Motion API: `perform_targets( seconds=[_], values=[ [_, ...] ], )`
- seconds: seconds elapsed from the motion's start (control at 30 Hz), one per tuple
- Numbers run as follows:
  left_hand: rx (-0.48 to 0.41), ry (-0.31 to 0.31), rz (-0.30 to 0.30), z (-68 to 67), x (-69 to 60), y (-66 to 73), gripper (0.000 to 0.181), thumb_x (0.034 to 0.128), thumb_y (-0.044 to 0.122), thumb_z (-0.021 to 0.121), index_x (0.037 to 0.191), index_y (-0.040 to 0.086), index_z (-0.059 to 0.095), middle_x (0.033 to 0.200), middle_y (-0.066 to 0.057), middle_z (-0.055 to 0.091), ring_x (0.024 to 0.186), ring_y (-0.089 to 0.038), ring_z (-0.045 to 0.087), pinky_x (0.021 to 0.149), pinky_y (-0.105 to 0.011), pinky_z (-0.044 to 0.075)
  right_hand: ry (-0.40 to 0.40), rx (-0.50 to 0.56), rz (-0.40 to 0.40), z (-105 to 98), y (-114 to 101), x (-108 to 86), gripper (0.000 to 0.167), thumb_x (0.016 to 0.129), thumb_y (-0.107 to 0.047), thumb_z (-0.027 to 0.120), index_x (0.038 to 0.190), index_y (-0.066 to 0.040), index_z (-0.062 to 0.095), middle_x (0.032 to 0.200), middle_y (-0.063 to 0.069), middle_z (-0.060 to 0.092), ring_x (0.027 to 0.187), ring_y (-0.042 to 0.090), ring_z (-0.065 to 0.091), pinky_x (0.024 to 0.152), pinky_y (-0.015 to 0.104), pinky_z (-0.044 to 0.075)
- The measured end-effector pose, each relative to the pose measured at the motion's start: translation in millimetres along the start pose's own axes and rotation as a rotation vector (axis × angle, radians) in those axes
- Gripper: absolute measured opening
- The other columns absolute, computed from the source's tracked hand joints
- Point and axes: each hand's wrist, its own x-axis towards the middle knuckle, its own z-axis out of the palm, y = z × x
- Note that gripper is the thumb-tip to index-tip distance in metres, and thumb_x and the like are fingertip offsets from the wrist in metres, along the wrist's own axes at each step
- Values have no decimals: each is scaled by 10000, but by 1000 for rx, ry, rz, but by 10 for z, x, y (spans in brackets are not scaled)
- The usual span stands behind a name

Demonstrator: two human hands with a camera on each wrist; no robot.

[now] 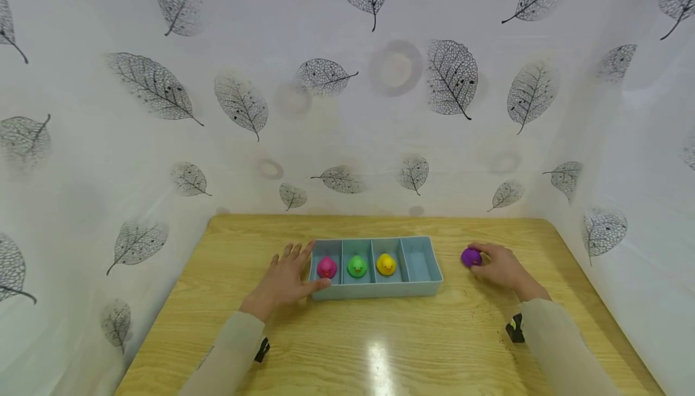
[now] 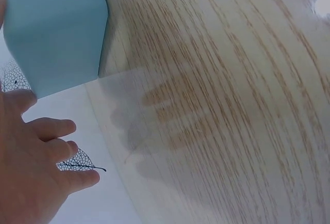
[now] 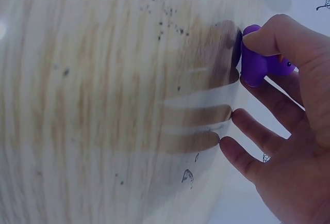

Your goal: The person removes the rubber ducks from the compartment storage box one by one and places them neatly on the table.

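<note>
On the table, a pale blue divided tray (image 1: 374, 291) holds a pink rubber duck (image 1: 327, 267), a green rubber duck (image 1: 357, 266) and a yellow rubber duck (image 1: 386, 265), one per compartment; its rightmost compartment is bare. My left hand (image 1: 288, 278) is spread at the tray's left end, thumb at the front rim and forefinger by the back corner. In the left wrist view its other fingers (image 2: 77, 180) are extended beside the tray. Right of the tray, my right hand (image 1: 501, 268) pinches a purple rubber duck (image 3: 253, 65) between thumb and forefinger, low at the tabletop.
The wood-grain table (image 1: 347, 335) is shiny, with a bright reflection in front of the tray. A white leaf-printed sheet (image 1: 347, 130) encloses its back and sides. Small dark specks (image 3: 170, 17) mark the surface near my right hand.
</note>
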Motion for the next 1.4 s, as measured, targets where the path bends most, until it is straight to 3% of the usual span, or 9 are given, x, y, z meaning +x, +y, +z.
perform_targets(
  seconds=[0.2, 0.37, 0.67, 1.1, 1.4],
  values=[
    [-2, -2, -1, 6, 5, -4, 1043, 928, 781, 568, 1708, 205, 183, 1704, -274, 281, 1607, -499, 182, 1251, -754, 164, 8, -13, -19, 11, -14, 6, 599, 830, -111, 803, 1373, 81, 638, 1336, 368, 649, 1164, 490, 649, 1006, 660, 508],
    [5, -5, -4, 11, 7, -12, 1043, 931, 784, 562, 1709, 205, 176, 1706, -271, 276, 1608, -495, 177, 1255, -748, 164, 7, -17, -26, 2, -39, 6, 609, 811, -114, 815, 1364, 80, 645, 1303, 362, 670, 1041, 383, 653, 976, 629, 520],
    [-1, -6, -11, 22, -2, -19, 1062, 920, 797, 564, 1712, 218, 156, 1707, -270, 277, 1610, -495, 171, 1255, -747, 165, 2, -18, -45, 1, -34, 4, 621, 807, -112, 834, 1364, 81, 639, 1293, 365, 672, 1212, 585, 606, 1030, 719, 470],
    [-14, -1, -10, 43, 1, -25, 1061, 921, 797, 563, 1710, 207, 169, 1707, -264, 281, 1610, -491, 171, 1254, -747, 166, -14, -17, -35, -10, -58, -12, 644, 811, -117, 839, 1384, 82, 622, 1325, 366, 654, 1235, 586, 596, 1039, 711, 473],
    [-9, -6, -12, 27, -6, -13, 1057, 924, 793, 561, 1710, 209, 163, 1712, -258, 271, 1614, -486, 165, 1262, -737, 162, -11, -43, -68, -193, -345, 5, 604, 903, -149, 793, 1449, 18, 596, 1451, 342, 579, 1303, 585, 541, 983, 668, 532]
  ],
)
